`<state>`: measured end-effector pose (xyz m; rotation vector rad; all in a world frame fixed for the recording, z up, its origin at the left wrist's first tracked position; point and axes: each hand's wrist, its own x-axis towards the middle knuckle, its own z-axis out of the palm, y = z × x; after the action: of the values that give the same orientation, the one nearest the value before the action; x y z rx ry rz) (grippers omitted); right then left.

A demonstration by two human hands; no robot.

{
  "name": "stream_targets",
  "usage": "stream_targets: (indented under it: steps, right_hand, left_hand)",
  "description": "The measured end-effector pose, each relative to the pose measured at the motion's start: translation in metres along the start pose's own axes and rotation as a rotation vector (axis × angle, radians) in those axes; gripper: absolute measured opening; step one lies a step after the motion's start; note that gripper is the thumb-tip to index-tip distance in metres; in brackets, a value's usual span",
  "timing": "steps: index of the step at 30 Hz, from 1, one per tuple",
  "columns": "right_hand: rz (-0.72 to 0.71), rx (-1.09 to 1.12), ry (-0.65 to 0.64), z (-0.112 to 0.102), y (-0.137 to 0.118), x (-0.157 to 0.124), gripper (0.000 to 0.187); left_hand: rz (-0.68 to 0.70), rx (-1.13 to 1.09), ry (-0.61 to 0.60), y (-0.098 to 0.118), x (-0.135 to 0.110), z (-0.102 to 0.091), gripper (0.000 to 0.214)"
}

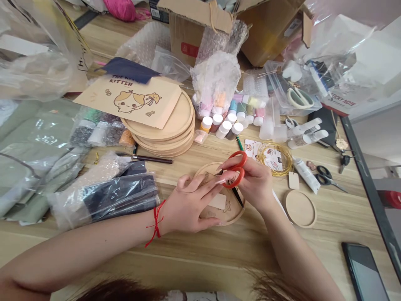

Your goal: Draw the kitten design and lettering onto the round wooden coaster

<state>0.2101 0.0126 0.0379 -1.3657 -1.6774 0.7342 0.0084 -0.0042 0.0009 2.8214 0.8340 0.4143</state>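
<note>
My right hand [257, 184] holds a pair of scissors [238, 198] with red handles and dark blades. One blade points down over the right side of a round wooden tray [233, 220]. Fingers spread, my left hand [188, 202] lies over the tray's left part, its fingertips close to the scissors. Whether they touch the scissors I cannot tell. On the tray's bottom there is a printed drawing, mostly hidden by my left hand. A small pale card [219, 201] rests inside the tray, beside my left fingers.
Stacked round wooden trays [169, 144] under a kitten-printed sheet [138, 100] stand behind my left hand. Several paint jars [223, 130] are beyond. Right are gold wire [283, 168], a white tube [306, 174], black scissors [326, 177], a small round tray [300, 209] and a phone [365, 271].
</note>
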Motion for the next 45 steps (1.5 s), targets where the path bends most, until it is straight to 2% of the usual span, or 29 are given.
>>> stream_targets:
  steps: [6,11,14,28,31,34,36,38,40,42,45]
  right_hand:
    - [-0.007,0.050,-0.016,0.001,-0.003,0.001,0.011]
    - [-0.003,0.029,0.013,0.002,0.000,0.001,0.014]
    - [-0.004,0.006,0.027,0.002,0.000,0.001,0.014]
    - [-0.106,0.038,-0.012,0.003,0.004,-0.001,0.017]
    - [-0.086,0.054,0.008,0.002,0.006,-0.002,0.019]
    - [-0.017,0.061,0.082,-0.004,0.003,-0.002,0.028]
    - [0.092,-0.034,0.171,-0.014,0.001,0.001,0.035]
    - [0.244,-0.254,0.232,-0.027,0.001,0.005,0.038]
    - [0.349,-0.536,0.152,-0.039,0.006,0.007,0.037]
    - [0.375,-0.751,0.025,-0.047,0.014,0.007,0.030]
    - [0.379,-0.872,-0.081,-0.049,0.027,0.001,0.021]
  left_hand:
    - [-0.040,-0.025,-0.033,0.004,0.000,-0.002,0.076]
    - [-0.001,-0.073,0.008,0.002,0.003,-0.002,0.076]
    - [0.019,-0.108,-0.009,0.000,0.005,-0.002,0.075]
    - [0.030,-0.136,-0.012,-0.001,0.005,0.002,0.074]
    - [0.036,-0.125,-0.033,-0.002,0.005,0.001,0.077]
    - [0.040,-0.116,-0.022,-0.002,0.005,0.001,0.075]
    - [0.049,-0.113,-0.008,-0.003,0.004,0.003,0.073]
    - [0.065,-0.119,0.008,-0.004,0.003,0.005,0.071]
    - [0.076,-0.124,0.024,-0.005,0.003,0.007,0.071]
    - [0.078,-0.121,0.031,-0.005,0.002,0.008,0.071]
    - [0.090,-0.116,0.037,-0.005,0.002,0.008,0.069]
